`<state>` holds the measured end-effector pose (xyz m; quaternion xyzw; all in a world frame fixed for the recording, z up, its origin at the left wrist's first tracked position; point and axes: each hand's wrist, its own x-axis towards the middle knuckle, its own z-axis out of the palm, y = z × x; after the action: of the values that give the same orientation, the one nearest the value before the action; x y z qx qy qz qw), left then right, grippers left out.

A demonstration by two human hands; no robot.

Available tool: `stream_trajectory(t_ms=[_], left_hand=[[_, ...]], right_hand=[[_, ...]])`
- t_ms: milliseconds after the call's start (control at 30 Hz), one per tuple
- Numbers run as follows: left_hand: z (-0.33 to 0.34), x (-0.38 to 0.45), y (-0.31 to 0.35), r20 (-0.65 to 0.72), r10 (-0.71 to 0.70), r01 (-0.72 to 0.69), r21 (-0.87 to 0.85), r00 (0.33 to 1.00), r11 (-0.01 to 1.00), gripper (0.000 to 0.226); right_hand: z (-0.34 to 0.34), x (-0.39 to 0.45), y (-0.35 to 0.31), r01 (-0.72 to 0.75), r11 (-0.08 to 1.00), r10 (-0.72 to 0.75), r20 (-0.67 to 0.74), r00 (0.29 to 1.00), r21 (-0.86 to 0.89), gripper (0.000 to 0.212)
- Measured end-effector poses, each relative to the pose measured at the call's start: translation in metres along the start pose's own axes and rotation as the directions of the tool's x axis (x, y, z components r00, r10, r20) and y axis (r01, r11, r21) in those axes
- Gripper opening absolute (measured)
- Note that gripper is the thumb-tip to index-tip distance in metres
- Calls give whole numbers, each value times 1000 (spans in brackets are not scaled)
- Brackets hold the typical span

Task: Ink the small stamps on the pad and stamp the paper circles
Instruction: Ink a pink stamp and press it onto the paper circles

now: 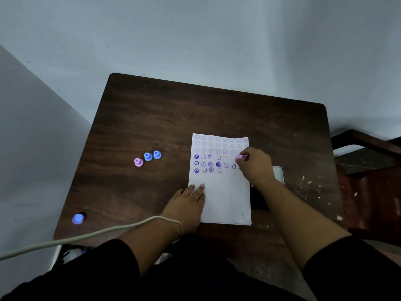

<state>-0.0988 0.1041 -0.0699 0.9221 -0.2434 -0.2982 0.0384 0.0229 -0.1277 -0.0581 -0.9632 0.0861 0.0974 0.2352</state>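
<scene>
A white paper sheet (pixel 223 196) with rows of printed circles lies on the dark wooden table (pixel 165 109). Several circles in its middle rows carry purple stamp marks. My right hand (pixel 256 166) grips a small pink stamp (pixel 240 157) over the sheet's right edge, level with the topmost stamped row. My left hand (pixel 188 200) lies flat with its fingers on the sheet's lower left edge. The ink pad (pixel 259 199), dark, sits to the right of the sheet and is mostly hidden under my right forearm; its white lid (pixel 278 173) shows behind the hand.
One pink stamp (pixel 138 162) and two blue stamps (pixel 148 156) (pixel 157 154) stand left of the sheet. Another blue stamp (pixel 78 218) sits near the table's front left corner. A pale cable (pixel 104 232) crosses my left wrist. A wooden chair (pixel 368 170) stands to the right.
</scene>
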Motion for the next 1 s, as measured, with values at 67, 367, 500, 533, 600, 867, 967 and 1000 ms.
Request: stream_trajectory(t_ms=[67, 367, 500, 533, 600, 867, 967, 1000], left_hand=[[-2, -1, -3, -22, 13, -14, -19, 1000, 1000, 71], [-8, -7, -26, -98, 24, -36, -131, 995, 991, 65], [-8, -17, -43, -107, -62, 45, -158, 992, 986, 63], [-7, -21, -48, -102, -86, 69, -163, 991, 984, 64], [-5, -28, -55, -123, -129, 110, -146, 984, 983, 65], [13, -46, -76, -126, -244, 226, -138, 962, 964, 68], [15, -47, -76, -104, -246, 226, -173, 964, 959, 70], [15, -46, -76, -93, -248, 228, -187, 964, 956, 70]], right_hand=[[-4, 4, -1, -41, 999, 42, -19, 999, 23, 9], [28, 11, -68, 114, 993, -112, 85, 990, -23, 11], [54, 13, -108, 227, 972, -214, 158, 964, -67, 15], [59, 13, -117, 250, 967, -238, 174, 956, -55, 14], [69, 11, -133, 269, 963, -258, 209, 943, -27, 12], [100, 17, -180, 408, 904, -349, 327, 878, -130, 6], [105, 18, -185, 449, 879, -376, 347, 859, -160, 7], [106, 18, -185, 464, 869, -382, 360, 851, -174, 8]])
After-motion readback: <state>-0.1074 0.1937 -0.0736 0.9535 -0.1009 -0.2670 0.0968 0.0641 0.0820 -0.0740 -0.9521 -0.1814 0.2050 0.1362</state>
